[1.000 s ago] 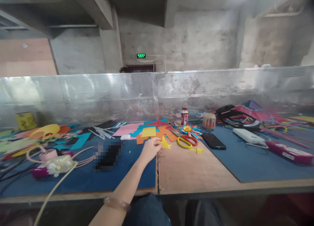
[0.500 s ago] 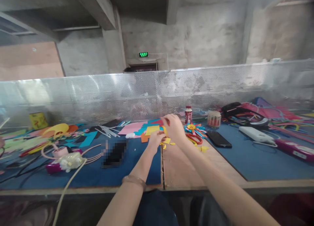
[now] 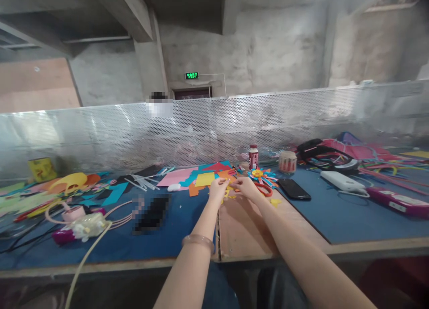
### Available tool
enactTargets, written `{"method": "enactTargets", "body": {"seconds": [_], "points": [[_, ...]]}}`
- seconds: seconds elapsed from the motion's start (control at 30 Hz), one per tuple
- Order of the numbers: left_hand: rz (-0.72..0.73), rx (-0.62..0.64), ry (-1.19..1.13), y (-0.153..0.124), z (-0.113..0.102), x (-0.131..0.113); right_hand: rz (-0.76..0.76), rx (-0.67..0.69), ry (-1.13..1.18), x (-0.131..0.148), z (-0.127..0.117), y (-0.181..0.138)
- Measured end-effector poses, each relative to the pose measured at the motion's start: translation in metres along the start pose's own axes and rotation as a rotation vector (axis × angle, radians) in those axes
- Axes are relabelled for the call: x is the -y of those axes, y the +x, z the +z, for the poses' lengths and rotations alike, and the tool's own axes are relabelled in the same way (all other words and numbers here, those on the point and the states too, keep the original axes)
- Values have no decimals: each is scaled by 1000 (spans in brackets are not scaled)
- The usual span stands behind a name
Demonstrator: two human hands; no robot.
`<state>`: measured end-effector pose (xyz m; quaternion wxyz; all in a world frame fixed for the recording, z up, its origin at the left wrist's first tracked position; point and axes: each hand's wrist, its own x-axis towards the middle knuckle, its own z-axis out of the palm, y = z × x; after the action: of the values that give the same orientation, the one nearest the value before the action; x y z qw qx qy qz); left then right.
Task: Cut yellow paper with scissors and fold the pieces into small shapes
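Note:
Above the bare wooden strip, my left hand (image 3: 219, 188) and my right hand (image 3: 247, 188) are close together, fingertips pinched and facing each other. Something small, perhaps a yellow paper piece, is at their fingertips, too small to make out. Yellow paper scraps (image 3: 229, 194) lie just beneath. Beyond my left hand is a yellow paper sheet (image 3: 204, 179), with red paper (image 3: 217, 167) behind it and orange paper (image 3: 193, 190) in front. To the right of my right hand are red-handled scissors (image 3: 266, 190), partly hidden, and a layered paper flower (image 3: 258, 173) with a yellow centre.
A black phone (image 3: 295, 189), a white power strip (image 3: 345, 182) and a red-capped bottle (image 3: 253, 157) stand or lie to the right. Leftward are a white mouse-shaped item (image 3: 174, 187), plugs with cables (image 3: 89, 224) and coloured paper (image 3: 75, 182). A perforated metal screen (image 3: 234, 126) runs behind.
My right hand has come down and toward me from the red paper, which now lies on the pile. My left hand's fingertips now meet the right's. The view has shifted slightly.

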<state>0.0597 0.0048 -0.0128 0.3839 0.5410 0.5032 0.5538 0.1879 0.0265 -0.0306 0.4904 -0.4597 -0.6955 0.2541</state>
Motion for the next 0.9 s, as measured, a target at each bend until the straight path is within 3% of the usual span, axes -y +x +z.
{"method": "enactTargets", "body": {"seconds": [0.23, 0.43, 0.67, 0.9], "points": [[13, 18, -15, 0, -13, 5, 39, 127, 150, 9, -4, -15], [-11, 21, -79, -5, -21, 4, 122, 186, 408, 25, -2, -24], [74, 56, 6, -9, -22, 0, 69, 146, 312, 28, 2, -23], [6, 54, -12, -12, -30, 1, 14, 189, 262, 20, 2, -23]]}}
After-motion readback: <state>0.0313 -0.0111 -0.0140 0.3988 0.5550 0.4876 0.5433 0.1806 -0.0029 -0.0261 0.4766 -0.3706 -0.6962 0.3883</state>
